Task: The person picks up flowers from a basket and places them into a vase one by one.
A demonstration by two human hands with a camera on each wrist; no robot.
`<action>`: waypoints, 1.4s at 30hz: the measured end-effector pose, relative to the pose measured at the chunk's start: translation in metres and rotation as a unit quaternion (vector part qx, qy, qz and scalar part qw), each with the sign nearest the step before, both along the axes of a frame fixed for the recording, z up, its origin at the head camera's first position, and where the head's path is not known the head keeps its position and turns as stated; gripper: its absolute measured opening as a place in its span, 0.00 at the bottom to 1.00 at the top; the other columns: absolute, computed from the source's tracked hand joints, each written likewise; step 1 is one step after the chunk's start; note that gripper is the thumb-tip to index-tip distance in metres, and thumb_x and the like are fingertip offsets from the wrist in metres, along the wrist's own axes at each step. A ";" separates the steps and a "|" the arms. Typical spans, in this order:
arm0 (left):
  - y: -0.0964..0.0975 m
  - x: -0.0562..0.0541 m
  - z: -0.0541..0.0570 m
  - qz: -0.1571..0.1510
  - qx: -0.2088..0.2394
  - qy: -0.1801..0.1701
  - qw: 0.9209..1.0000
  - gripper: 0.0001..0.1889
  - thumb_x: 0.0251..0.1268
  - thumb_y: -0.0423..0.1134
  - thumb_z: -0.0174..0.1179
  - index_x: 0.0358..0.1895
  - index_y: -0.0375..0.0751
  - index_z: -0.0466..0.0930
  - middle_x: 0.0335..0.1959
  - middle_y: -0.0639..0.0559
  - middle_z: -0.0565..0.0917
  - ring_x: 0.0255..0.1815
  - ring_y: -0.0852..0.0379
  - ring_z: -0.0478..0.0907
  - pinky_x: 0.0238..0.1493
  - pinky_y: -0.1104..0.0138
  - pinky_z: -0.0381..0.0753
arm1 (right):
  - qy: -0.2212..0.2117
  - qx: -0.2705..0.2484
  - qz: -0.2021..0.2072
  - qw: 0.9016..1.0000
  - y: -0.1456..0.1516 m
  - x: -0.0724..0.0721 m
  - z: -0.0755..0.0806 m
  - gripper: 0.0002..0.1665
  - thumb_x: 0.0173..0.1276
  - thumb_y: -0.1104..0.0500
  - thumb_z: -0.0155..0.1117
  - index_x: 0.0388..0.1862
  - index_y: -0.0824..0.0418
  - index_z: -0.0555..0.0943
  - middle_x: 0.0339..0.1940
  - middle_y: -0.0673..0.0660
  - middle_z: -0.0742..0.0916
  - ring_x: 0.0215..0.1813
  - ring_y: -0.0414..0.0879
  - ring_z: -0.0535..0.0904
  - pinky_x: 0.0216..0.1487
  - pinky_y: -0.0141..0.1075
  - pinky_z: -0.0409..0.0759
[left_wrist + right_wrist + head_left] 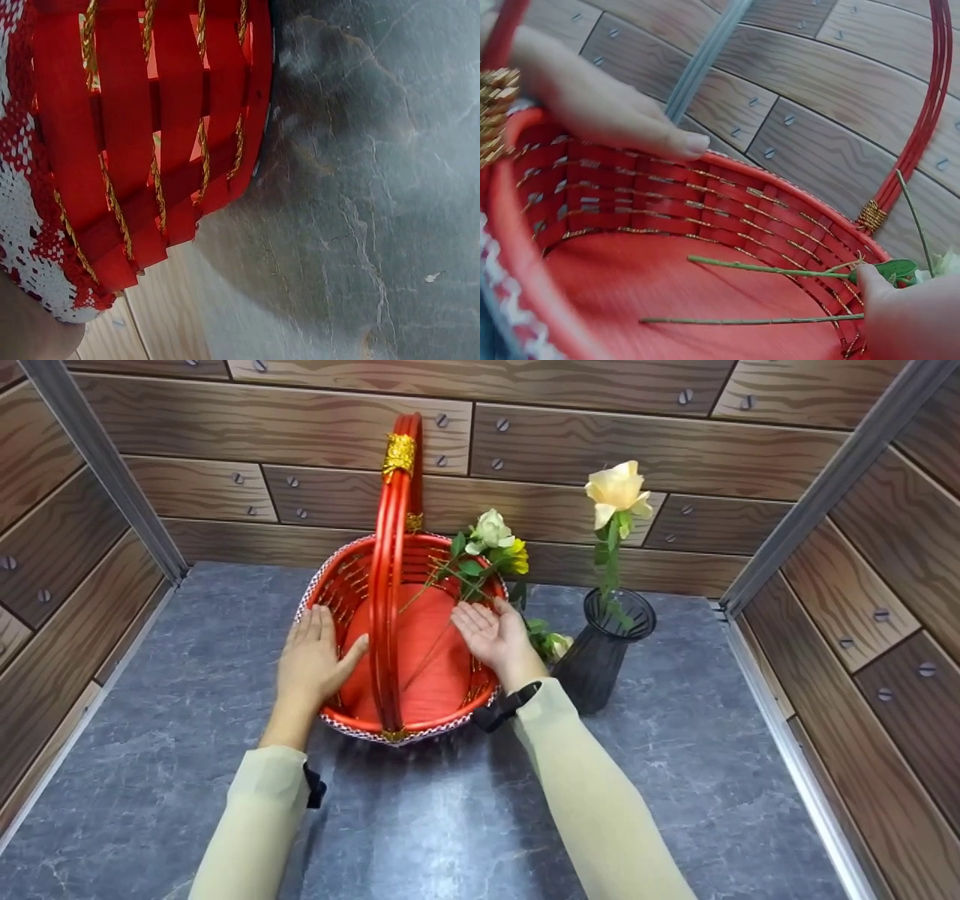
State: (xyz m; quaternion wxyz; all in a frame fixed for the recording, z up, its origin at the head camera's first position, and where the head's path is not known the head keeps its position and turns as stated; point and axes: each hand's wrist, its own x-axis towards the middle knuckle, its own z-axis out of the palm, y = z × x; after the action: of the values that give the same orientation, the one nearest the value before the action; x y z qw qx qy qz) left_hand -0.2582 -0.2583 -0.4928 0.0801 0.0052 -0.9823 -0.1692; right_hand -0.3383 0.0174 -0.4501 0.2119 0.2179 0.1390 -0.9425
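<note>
A red woven basket [442, 726] with a tall arched handle [382, 607] stands on the grey surface. My left hand [311, 660] rests along its left rim, fingers straight and thumb over the inside; the right wrist view shows this hand [607, 105] too. At the right rim, my right hand [495, 639] lies palm up with its fingers extended inward. A white rose [492, 529] and a yellow flower [517, 556] lean over the back right rim, their stems [754, 321] slanting into the basket. Whether my right hand touches those stems is hard to tell.
Right of the basket stands a dark ribbed vase [592, 675] holding a peach rose [617, 491]. Another pale rose [559, 645] shows between vase and basket, partly hidden. Wood-patterned panels [300, 424] wall the back and both sides.
</note>
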 end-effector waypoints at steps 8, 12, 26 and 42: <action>0.004 0.001 -0.001 -0.001 0.004 -0.008 1.000 0.52 0.72 0.72 0.34 0.78 0.25 0.44 0.79 0.30 0.49 0.81 0.36 0.42 0.81 0.49 0.39 | -0.034 -0.030 -0.038 0.998 0.002 -0.015 -0.001 0.33 0.82 0.51 0.45 0.80 0.59 0.54 0.79 0.58 0.65 0.80 0.52 0.57 0.79 0.41 0.58; 0.006 0.001 -0.002 -0.003 0.000 -0.006 1.000 0.53 0.71 0.73 0.33 0.78 0.25 0.44 0.79 0.30 0.50 0.81 0.36 0.42 0.81 0.49 0.40 | -0.041 -0.045 -0.061 0.996 0.004 -0.019 0.000 0.31 0.82 0.52 0.45 0.79 0.58 0.58 0.78 0.56 0.68 0.79 0.49 0.60 0.77 0.38 0.61; 0.007 0.000 -0.004 0.005 0.000 -0.008 1.000 0.52 0.71 0.73 0.34 0.78 0.26 0.45 0.79 0.31 0.51 0.82 0.37 0.42 0.81 0.49 0.40 | -0.026 0.002 -0.039 0.999 0.001 -0.016 0.000 0.27 0.81 0.63 0.44 0.76 0.58 0.64 0.74 0.55 0.74 0.73 0.47 0.70 0.73 0.36 0.67; 0.000 -0.002 0.000 0.010 -0.008 -0.008 1.000 0.54 0.69 0.75 0.31 0.78 0.26 0.45 0.80 0.32 0.50 0.82 0.38 0.42 0.81 0.50 0.40 | 0.062 0.158 0.042 0.985 -0.012 -0.005 0.012 0.31 0.81 0.65 0.42 0.79 0.54 0.54 0.75 0.56 0.72 0.70 0.48 0.73 0.70 0.35 0.71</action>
State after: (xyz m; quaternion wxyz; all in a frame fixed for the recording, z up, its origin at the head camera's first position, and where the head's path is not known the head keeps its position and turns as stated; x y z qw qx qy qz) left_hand -0.2600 -0.2583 -0.4924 0.0742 0.0152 -0.9841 -0.1604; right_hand -0.3435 0.0053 -0.4376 0.2055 0.1835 0.3078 -0.9107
